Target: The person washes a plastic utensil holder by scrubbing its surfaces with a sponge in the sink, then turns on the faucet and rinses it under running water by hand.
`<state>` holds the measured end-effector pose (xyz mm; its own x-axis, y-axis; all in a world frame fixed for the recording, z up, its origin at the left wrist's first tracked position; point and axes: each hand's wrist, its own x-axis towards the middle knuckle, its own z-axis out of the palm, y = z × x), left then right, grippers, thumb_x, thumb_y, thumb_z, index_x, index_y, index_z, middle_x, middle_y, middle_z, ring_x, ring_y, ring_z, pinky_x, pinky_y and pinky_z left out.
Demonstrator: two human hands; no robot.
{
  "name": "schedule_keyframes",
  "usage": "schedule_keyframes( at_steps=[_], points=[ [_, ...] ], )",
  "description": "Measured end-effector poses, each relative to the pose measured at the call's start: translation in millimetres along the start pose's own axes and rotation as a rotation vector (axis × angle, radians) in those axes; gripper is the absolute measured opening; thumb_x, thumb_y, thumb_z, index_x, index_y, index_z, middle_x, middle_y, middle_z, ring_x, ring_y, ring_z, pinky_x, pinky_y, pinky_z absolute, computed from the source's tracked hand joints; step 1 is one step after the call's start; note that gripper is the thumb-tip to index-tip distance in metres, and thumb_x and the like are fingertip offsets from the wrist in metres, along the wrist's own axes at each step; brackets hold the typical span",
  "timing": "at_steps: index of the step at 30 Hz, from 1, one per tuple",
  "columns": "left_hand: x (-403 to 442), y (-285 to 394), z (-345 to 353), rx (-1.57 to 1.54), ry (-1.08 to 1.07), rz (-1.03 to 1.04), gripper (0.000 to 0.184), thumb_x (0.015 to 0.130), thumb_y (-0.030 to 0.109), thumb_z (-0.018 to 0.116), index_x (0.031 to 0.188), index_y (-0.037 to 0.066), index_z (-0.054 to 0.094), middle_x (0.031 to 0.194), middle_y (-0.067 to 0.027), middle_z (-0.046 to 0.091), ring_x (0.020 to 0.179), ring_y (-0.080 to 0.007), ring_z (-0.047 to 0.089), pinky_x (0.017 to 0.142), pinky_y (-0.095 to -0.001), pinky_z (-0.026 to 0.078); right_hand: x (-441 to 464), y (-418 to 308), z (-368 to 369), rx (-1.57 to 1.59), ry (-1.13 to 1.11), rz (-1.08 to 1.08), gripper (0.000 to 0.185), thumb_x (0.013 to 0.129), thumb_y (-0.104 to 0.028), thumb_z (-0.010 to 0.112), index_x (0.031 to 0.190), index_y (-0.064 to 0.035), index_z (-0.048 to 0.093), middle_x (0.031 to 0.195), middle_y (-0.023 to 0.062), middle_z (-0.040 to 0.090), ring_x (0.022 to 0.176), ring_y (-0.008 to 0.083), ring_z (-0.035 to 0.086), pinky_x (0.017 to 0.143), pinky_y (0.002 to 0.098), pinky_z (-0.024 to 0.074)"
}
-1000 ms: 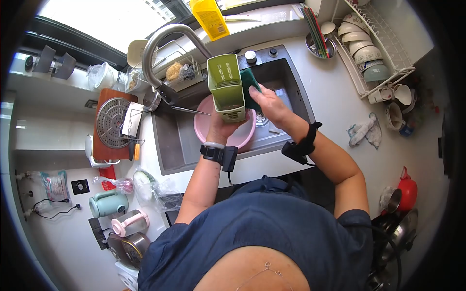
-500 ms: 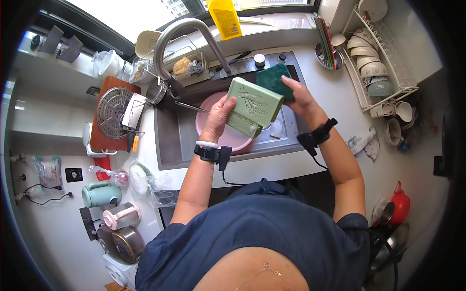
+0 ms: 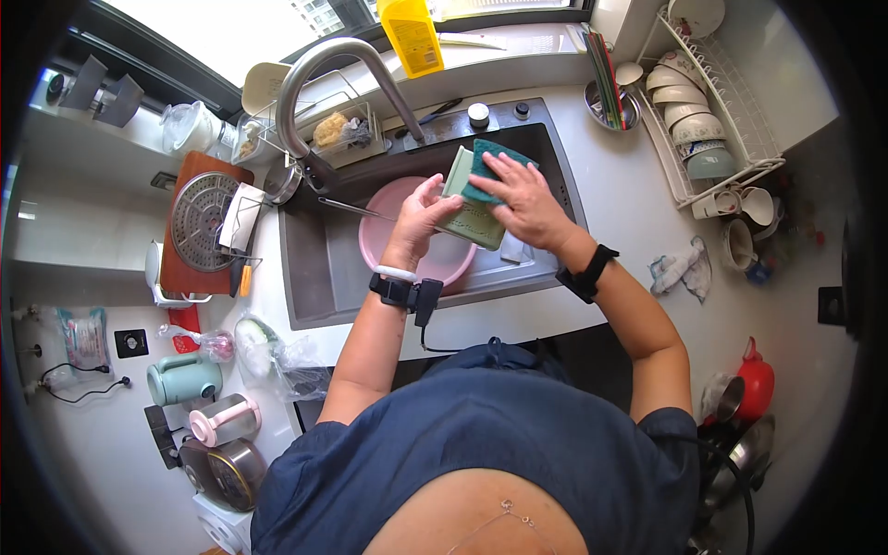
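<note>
The left hand (image 3: 421, 222) grips a light green container (image 3: 476, 225) by its left side, the fingers grasping its edge, and holds it tilted above the sink (image 3: 310, 268), partly over a pink basin (image 3: 375, 242) that stands inside. The right hand (image 3: 532, 211) has a dark green scouring pad (image 3: 483, 165), its fingers spread over the pad and holding it against the container's upper right part; how the thumb sits underneath cannot be seen. Both wrists wear black straps, and the left one also has a white band. A thin metal rod (image 3: 344, 206) leans across the basin's left edge, near the left hand. The curved faucet (image 3: 289, 102) rises behind, at the sink's upper left, with a yellow bottle (image 3: 412, 42) on the windowsill beyond. To the right, on the bench (image 3: 606, 194), a crumpled cloth (image 3: 683, 270) lies near the wall, below a white rack (image 3: 754, 116) with stacked bowls (image 3: 689, 104). To the left of the sink, a round perforated disc (image 3: 202, 227) rests against a brown board (image 3: 176, 268).
</note>
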<state>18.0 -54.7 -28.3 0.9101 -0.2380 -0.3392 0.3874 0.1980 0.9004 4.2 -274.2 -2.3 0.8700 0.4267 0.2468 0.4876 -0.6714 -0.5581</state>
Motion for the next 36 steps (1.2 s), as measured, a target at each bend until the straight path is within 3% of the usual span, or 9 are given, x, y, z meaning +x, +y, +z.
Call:
schedule_keyframes(
  at_steps=[2, 7, 14, 16, 20, 23, 28, 30, 36],
  points=[
    [3.1, -5.6, -2.1, 0.034, -0.072, 0.034, 0.08, 0.074, 0.018, 0.074, 0.139, 0.0, 0.03, 0.098, -0.0103, 0.061, 0.087, -0.0152, 0.06, 0.073, -0.0265, 0.049, -2.6, -7.3, 7.9, -0.18, 0.01, -0.132, 0.048, 0.082, -0.032, 0.054, 0.129, -0.0265, 0.05, 0.143, 0.0114, 0.034, 0.132, 0.0318, 0.03, 0.104, 0.0594, 0.0174],
    [-2.6, -3.6, 3.9, 0.017, -0.119, 0.04, 0.071, 0.076, 0.014, 0.07, 0.137, 0.002, 0.036, 0.104, -0.0088, 0.061, 0.088, -0.0135, 0.06, 0.074, -0.0255, 0.049, -0.2, -15.0, 16.2, -0.189, 0.1, -0.156, 0.043, 0.083, -0.041, 0.055, 0.125, -0.0289, 0.054, 0.143, 0.0112, 0.035, 0.129, 0.0307, 0.035, 0.103, 0.0474, 0.0236],
    [-6.1, -0.5, 9.8, -0.001, -0.17, 0.109, 0.067, 0.075, 0.006, 0.07, 0.134, -0.004, 0.039, 0.109, -0.0079, 0.06, 0.092, -0.0123, 0.058, 0.081, -0.0248, 0.047, 20.9, 4.6, 23.5, -0.06, 0.151, -0.005, 0.047, 0.084, -0.038, 0.056, 0.13, -0.0347, 0.046, 0.14, 0.0107, 0.038, 0.124, 0.0283, 0.04, 0.097, 0.0454, 0.0308],
    [-12.9, 4.6, 16.1, 0.003, -0.149, 0.081, 0.067, 0.074, 0.005, 0.07, 0.133, -0.005, 0.038, 0.11, -0.0088, 0.06, 0.093, -0.0125, 0.058, 0.083, -0.025, 0.046, 23.5, 8.9, 20.1, -0.094, 0.134, 0.034, 0.051, 0.085, -0.039, 0.055, 0.134, -0.0327, 0.041, 0.135, 0.0126, 0.043, 0.12, 0.0295, 0.045, 0.094, 0.0431, 0.0368],
    [-13.7, 5.2, 18.0, 0.022, -0.134, 0.065, 0.068, 0.074, 0.004, 0.07, 0.132, -0.008, 0.038, 0.112, -0.0104, 0.059, 0.094, -0.013, 0.057, 0.086, -0.0252, 0.043, 30.8, 24.0, 20.5, 0.311, 0.065, 0.235, 0.052, 0.088, -0.037, 0.052, 0.136, -0.0204, 0.039, 0.12, 0.017, 0.056, 0.106, 0.0314, 0.057, 0.089, 0.0342, 0.0447],
    [-15.4, 3.3, 16.7, -0.004, -0.111, 0.04, 0.07, 0.073, 0.006, 0.07, 0.132, -0.008, 0.037, 0.11, -0.0098, 0.059, 0.093, -0.0129, 0.057, 0.085, -0.0243, 0.044, 32.9, 37.8, 27.8, 0.59, 0.045, 0.383, 0.052, 0.09, -0.032, 0.055, 0.134, -0.0095, 0.041, 0.117, 0.0152, 0.058, 0.105, 0.0217, 0.057, 0.091, 0.0306, 0.0426],
    [-12.5, -5.9, 10.6, -0.022, -0.131, 0.017, 0.072, 0.073, 0.007, 0.07, 0.133, -0.01, 0.035, 0.109, -0.0098, 0.059, 0.093, -0.0129, 0.057, 0.084, -0.0238, 0.043, 28.3, 27.8, 31.0, 0.475, -0.014, 0.312, 0.058, 0.082, -0.04, 0.061, 0.13, -0.0123, 0.046, 0.11, 0.0166, 0.061, 0.102, 0.0294, 0.06, 0.089, 0.0341, 0.0449],
    [-12.9, -9.2, 11.1, -0.025, -0.144, 0.023, 0.072, 0.073, 0.007, 0.07, 0.133, -0.01, 0.034, 0.109, -0.0101, 0.059, 0.093, -0.0127, 0.057, 0.085, -0.0238, 0.043, 28.7, 18.7, 27.9, 0.222, 0.116, 0.119, 0.056, 0.081, -0.039, 0.061, 0.128, -0.0117, 0.048, 0.108, 0.0163, 0.062, 0.101, 0.0297, 0.06, 0.088, 0.0347, 0.0454],
    [-11.1, -15.6, 14.9, -0.047, -0.148, 0.035, 0.061, 0.075, 0.01, 0.068, 0.129, -0.003, 0.044, 0.105, -0.0056, 0.061, 0.092, -0.0113, 0.058, 0.083, -0.0238, 0.044, 38.0, 35.8, 27.9, 0.632, 0.117, 0.352, 0.035, 0.084, -0.027, 0.06, 0.113, -0.0079, 0.058, 0.097, 0.0128, 0.066, 0.086, 0.0227, 0.064, 0.078, 0.031, 0.0486]
  ],
)
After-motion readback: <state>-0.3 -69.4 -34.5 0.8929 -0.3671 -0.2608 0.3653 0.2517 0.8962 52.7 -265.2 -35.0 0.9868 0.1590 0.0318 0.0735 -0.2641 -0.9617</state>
